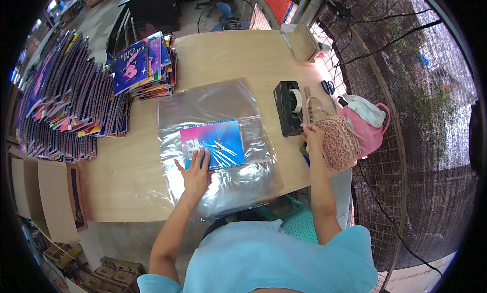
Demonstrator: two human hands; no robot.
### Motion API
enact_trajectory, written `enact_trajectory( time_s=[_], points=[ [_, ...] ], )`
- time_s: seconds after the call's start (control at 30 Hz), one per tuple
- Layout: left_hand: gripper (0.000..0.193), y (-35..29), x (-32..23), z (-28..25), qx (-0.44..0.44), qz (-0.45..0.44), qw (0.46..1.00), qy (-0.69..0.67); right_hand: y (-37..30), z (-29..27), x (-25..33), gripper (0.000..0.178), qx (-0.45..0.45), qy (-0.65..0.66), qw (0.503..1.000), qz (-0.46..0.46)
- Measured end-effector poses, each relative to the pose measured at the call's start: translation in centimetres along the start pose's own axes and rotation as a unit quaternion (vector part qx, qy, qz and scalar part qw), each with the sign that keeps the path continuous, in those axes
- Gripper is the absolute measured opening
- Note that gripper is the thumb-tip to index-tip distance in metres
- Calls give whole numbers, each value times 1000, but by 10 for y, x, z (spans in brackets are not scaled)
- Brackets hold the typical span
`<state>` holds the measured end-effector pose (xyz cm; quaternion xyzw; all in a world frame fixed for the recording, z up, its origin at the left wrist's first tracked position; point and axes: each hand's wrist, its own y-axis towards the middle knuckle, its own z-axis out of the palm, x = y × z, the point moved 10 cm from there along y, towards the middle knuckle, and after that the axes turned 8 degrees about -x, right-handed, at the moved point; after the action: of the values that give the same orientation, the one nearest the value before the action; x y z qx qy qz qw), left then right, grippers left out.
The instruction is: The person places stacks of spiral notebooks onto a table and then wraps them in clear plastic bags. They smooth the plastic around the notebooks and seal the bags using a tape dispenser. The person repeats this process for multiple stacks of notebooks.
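Note:
A spiral-bound notebook (231,137) with a pink and blue cover lies on clear plastic sheets (236,103) in the middle of the table. My left hand (196,177) rests on its lower left part, fingers spread flat. My right hand (314,137) is at the near end of a black tape dispenser (285,110), its fingers pinched together. Whatever is between those fingertips is too small to tell. A pale roll of tape (296,100) sits in the dispenser. Just right of my right hand is a patterned pouch bag (339,141).
Stacked spiral notebooks (71,90) fill the table's left side, with another pile (137,65) beside them. An open cardboard box (56,199) stands at the near left. Scissors (328,87) and a pink bag (370,128) lie right, before a wire mesh. A green stool (299,222) is below.

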<state>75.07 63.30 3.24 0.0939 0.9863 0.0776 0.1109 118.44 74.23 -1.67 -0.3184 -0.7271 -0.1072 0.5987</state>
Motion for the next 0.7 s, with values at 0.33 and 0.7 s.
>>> enact_trajectory(
  time_s=[0.33,0.7],
  points=[
    [72,1,2,1,-13,7,1000,3,-26,-7,-23,14,48,145,978,142],
    [76,-7,11,7,-36,-9,999,-27,-179,156,69,29,253,40,966,-42]
  ],
)
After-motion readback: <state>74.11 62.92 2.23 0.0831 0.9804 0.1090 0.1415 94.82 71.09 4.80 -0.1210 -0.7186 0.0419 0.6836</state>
